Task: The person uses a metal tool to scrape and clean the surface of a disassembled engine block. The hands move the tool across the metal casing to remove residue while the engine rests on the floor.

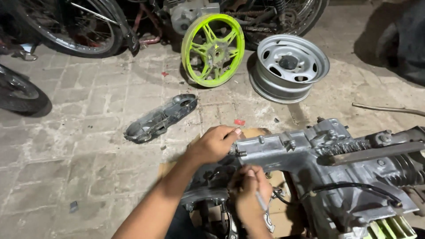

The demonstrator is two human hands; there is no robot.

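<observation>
Black rubber shows at the far left, where a bike tyre (20,95) rests on the grey brick floor (79,146). Next along, a dark metal cover (160,118) lies flat on the bricks, well apart from the hands. Behind it stands a bright green wheel (213,48), and beside that a silver wheel rim (287,66) lies on the ground.

Lower down, the person's left hand (213,144) is curled over the left end of a big silver engine (310,177), fingers pressed on its top edge. Just below, the right hand (249,192) is pinched shut on a thin metal tool (261,201), right against the engine's near side. The engine sits on brown cardboard (254,132), and its long side runs off to the right from both hands. Both hands are on it, left one higher.
</observation>
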